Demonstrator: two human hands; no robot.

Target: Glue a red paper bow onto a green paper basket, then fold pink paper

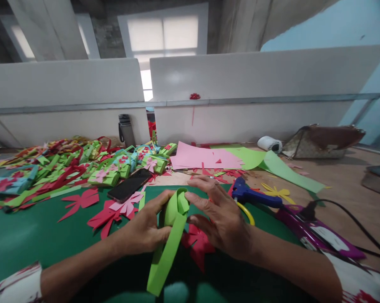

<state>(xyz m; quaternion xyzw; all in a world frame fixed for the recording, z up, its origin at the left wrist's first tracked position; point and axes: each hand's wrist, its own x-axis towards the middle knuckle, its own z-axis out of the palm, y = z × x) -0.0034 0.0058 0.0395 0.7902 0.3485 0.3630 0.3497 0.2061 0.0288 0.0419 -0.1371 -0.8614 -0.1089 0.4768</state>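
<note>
The table [344, 189] carries a green cutting mat [32, 235], and over its far left side spreads a large heap of finished paper baskets [66, 166] in green, red and blue, many with a pink or red flower stuck on, so much of the work looks done already. Pink and green paper sheets [227, 159] lie uncut at the back, and loose red flower cut-outs [96, 212] wait on the mat, which suggests more pieces are to come. A black phone [129, 184] rests beside the heap, and a blue glue gun [251, 195] lies just right of the hands. The piece in hand, a green paper strip [171, 235], is held above the mat near the person's body, its upper end curled into a loop and its long tail hanging free; it seems only begun, with no flower on it. The left hand [145, 229] pinches the loop from the left with a narrow grip, thumb on top. The right hand [221, 219] has its fingers spread, fingertips touching the loop's right side.
</note>
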